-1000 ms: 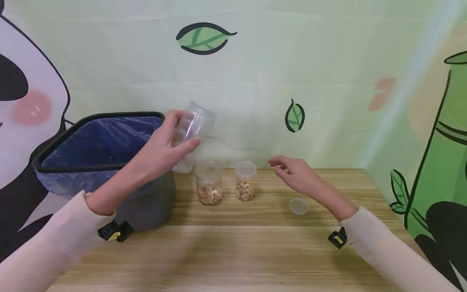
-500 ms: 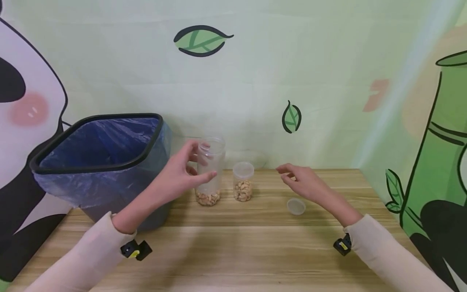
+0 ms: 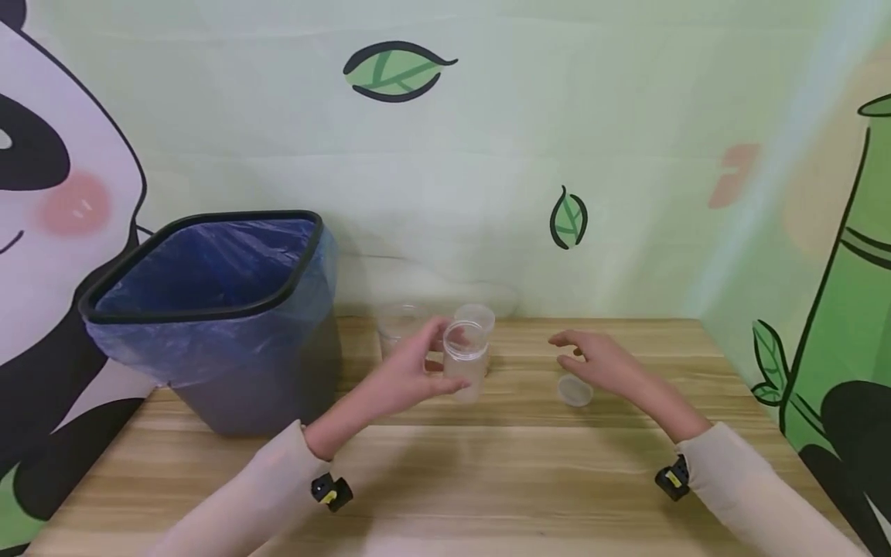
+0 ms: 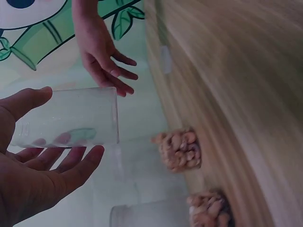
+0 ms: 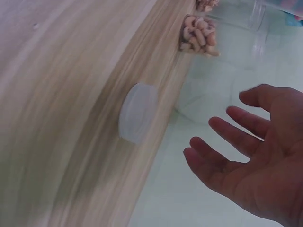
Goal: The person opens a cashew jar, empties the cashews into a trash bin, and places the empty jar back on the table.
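My left hand [image 3: 414, 371] grips a clear jar [image 3: 465, 363] between thumb and fingers, holding it upright above the table. Nothing shows inside this jar [image 4: 80, 116] in the left wrist view. Behind it stands a lidded jar [image 3: 476, 316] partly filled with cashews [image 4: 180, 150]. Another jar [image 3: 398, 321] stands to its left, partly covered by my left hand, with nuts [image 4: 210, 210] at its bottom. My right hand [image 3: 602, 363] hovers with relaxed fingers and holds nothing. Just below it in the head view, a round translucent lid [image 3: 575, 391] lies on the table.
A grey bin [image 3: 278, 379] with a blue liner and black rim stands on the left of the wooden table [image 3: 445, 480]. A printed cloth backdrop [image 3: 487, 155] rises along the table's back edge, with a thin cord in front of it.
My left hand has brought the jar rightward and down from beside the bin, turning it from tilted to upright, now in front of the cashew jar. My right hand has lowered slightly toward the lid.
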A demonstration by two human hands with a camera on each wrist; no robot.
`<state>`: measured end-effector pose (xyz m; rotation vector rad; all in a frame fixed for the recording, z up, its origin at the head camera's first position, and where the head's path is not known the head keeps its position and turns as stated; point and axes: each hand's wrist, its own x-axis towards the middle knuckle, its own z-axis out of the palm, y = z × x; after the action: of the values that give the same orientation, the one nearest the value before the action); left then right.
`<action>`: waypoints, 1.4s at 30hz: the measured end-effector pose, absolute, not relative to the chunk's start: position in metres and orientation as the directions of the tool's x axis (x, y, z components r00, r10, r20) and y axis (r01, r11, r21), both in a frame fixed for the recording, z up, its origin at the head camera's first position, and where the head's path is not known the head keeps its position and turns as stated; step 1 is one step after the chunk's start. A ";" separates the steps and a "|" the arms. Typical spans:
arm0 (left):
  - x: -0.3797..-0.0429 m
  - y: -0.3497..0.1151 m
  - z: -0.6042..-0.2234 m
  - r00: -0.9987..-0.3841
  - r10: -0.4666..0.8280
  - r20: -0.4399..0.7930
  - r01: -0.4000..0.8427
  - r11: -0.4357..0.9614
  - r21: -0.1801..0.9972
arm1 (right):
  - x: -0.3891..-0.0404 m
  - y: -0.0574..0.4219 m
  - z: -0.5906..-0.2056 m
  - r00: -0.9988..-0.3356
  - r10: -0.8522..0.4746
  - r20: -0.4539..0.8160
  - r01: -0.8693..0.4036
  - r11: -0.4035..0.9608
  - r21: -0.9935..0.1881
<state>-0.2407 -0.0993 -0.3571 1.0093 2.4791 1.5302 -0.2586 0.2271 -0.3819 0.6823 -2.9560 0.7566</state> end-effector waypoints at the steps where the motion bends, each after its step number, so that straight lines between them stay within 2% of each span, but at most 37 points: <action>1: -0.242 -0.095 -0.361 -0.777 0.565 0.278 0.502 0.289 0.815 | -0.259 0.230 -0.384 -0.906 -0.410 0.107 -0.412 0.793 -0.448; 7: -0.249 -0.070 -0.383 -0.734 0.613 0.292 0.554 0.294 0.779 | -0.264 0.238 -0.399 -0.893 -0.444 0.077 -0.432 0.793 -0.429; 13: -0.256 -0.047 -0.391 -0.755 0.607 0.250 0.534 0.346 0.772 | -0.264 0.244 -0.406 -0.892 -0.450 0.038 -0.427 0.811 -0.400; 19: -0.269 -0.024 -0.390 -0.746 0.599 0.290 0.580 0.371 0.725 | -0.264 0.248 -0.405 -0.895 -0.447 0.005 -0.425 0.848 -0.317; 28: -0.277 0.002 -0.414 -0.729 0.606 0.318 0.628 0.407 0.663 | -0.268 0.250 -0.417 -0.900 -0.434 -0.040 -0.393 0.848 -0.355; 42: -0.285 0.016 -0.423 -0.789 0.543 0.287 0.554 0.428 0.714 | -0.282 0.245 -0.429 -0.911 -0.395 0.115 -0.409 0.838 -0.361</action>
<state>-0.2850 0.0164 -0.4235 1.0232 2.6653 1.3412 -0.2819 0.2452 -0.4290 0.6519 -2.9774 0.5972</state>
